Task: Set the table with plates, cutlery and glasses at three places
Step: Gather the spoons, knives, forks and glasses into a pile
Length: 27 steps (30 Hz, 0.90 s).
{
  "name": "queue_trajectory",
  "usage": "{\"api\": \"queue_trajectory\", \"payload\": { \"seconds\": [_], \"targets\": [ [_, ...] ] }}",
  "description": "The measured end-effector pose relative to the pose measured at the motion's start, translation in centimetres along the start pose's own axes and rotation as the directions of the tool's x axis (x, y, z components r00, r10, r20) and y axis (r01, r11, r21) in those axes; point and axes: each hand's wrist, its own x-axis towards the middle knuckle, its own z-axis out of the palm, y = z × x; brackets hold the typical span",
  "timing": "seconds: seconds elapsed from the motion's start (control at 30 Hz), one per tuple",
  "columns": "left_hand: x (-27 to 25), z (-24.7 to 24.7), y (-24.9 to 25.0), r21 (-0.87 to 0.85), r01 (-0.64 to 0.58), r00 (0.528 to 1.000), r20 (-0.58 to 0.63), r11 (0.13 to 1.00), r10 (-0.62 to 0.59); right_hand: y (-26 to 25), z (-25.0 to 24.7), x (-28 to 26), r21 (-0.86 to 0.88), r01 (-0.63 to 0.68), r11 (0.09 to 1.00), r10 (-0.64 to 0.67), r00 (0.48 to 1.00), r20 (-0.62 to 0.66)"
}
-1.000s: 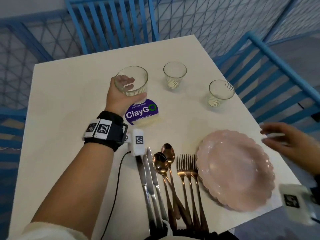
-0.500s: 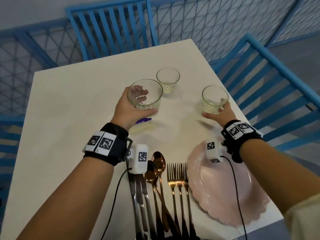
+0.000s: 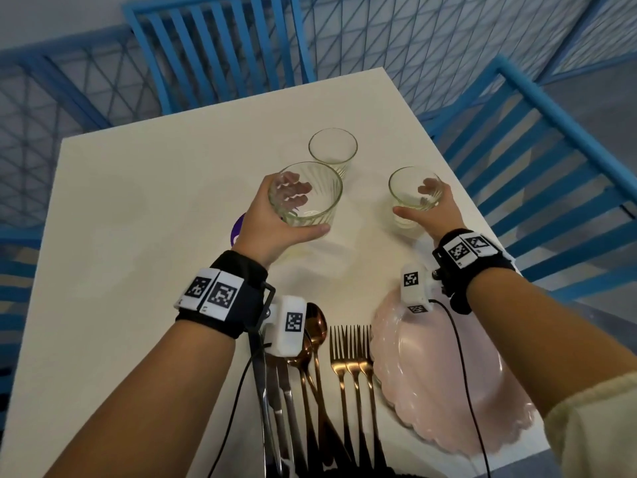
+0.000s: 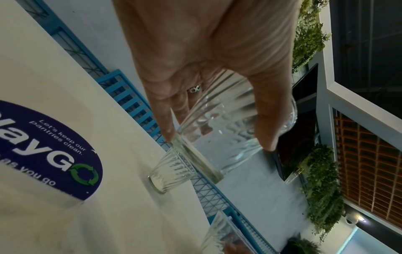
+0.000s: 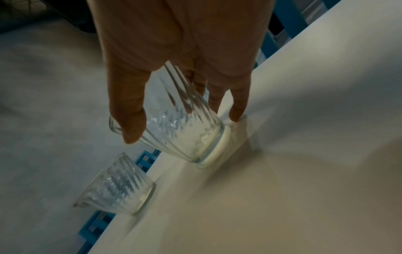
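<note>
Curling around a ribbed glass (image 3: 305, 194), the fingers (image 4: 162, 116) of the left hand (image 3: 272, 232) grip it from the side, with the thumb on the near wall. This glass is lifted clear of the white bench (image 3: 138, 208), above a round purple sticker (image 4: 50, 154) that lies flat on the surface. The right hand (image 3: 437, 215) holds a second glass (image 3: 415, 189) in the same way, fingers (image 5: 239, 103) on the far side and thumb on the near side; in the right wrist view its base looks to be touching the bench near the right edge. A third glass (image 3: 332, 150) stands alone and upright further back, between the two others and apart from both hands. Close to the near edge lie knives (image 3: 275, 391), spoons (image 3: 315, 343) and three forks (image 3: 351, 360) side by side, handles toward the person. Just right of the forks sits a pink scalloped plate (image 3: 431, 374), partly under the right forearm. Blue slatted chairs (image 3: 213, 46) stand around the bench.
</note>
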Motion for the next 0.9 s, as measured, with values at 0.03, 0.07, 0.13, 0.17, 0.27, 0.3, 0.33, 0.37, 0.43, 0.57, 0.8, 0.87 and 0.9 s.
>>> {"api": "queue_trajectory", "payload": {
  "seconds": [0.03,0.07,0.13,0.17,0.27,0.3,0.33,0.37,0.43,0.57,0.8,0.87,0.9],
  "targets": [
    [0.0,0.0,0.1,-0.001,-0.004,1.0,0.001,1.0,0.004,-0.2,0.2,-0.2,0.007,0.009,1.0,-0.009,1.0,0.021],
    [0.0,0.0,0.3,-0.002,-0.012,1.0,0.005,1.0,0.012,-0.6,0.4,-0.6,0.026,0.018,1.0,-0.019,0.998,0.053],
    [-0.1,0.0,0.9,-0.003,-0.042,0.999,0.011,0.999,0.042,-1.3,1.1,-1.8,0.09,0.028,0.996,-0.04,0.99,0.137],
    [-0.2,0.1,1.3,0.0,-0.064,0.998,0.004,0.998,0.064,-1.7,1.5,-2.5,0.129,0.03,0.991,-0.053,0.982,0.18],
    [-0.3,0.3,2.6,0.033,-0.152,0.988,-0.023,0.988,0.153,-2.7,2.7,-4.8,0.213,0.053,0.976,-0.112,0.955,0.275],
    [-0.3,0.4,3.0,0.044,-0.179,0.983,-0.028,0.983,0.18,-2.9,3.1,-5.5,0.223,0.066,0.972,-0.131,0.947,0.293],
    [-0.3,0.5,3.4,0.052,-0.2,0.979,-0.026,0.978,0.202,-3.2,3.5,-6.3,0.228,0.08,0.97,-0.15,0.939,0.31],
    [-0.3,0.6,3.6,0.059,-0.216,0.976,-0.018,0.975,0.217,-3.4,3.8,-7.0,0.223,0.095,0.97,-0.166,0.931,0.326],
    [-0.2,0.9,3.9,0.085,-0.239,0.971,0.038,0.967,0.236,-3.8,4.3,-8.3,0.202,0.113,0.973,-0.18,0.917,0.355],
    [-0.5,1.5,3.2,0.222,-0.273,0.955,0.177,0.936,0.237,-4.5,4.9,-9.9,0.214,0.113,0.97,-0.188,0.908,0.373],
    [-0.4,1.7,1.4,0.201,-0.151,0.975,0.19,0.968,0.112,-4.7,4.2,-10.4,0.215,0.161,0.963,-0.225,0.92,0.32],
    [-0.1,2.0,1.1,0.207,-0.118,0.978,0.192,0.971,0.078,-4.8,4.1,-10.3,0.199,0.182,0.963,-0.239,0.917,0.318],
    [0.0,2.1,1.1,0.209,-0.103,0.977,0.203,0.972,0.06,-4.8,4.1,-10.3,0.196,0.191,0.962,-0.246,0.917,0.314]
  ]
}}
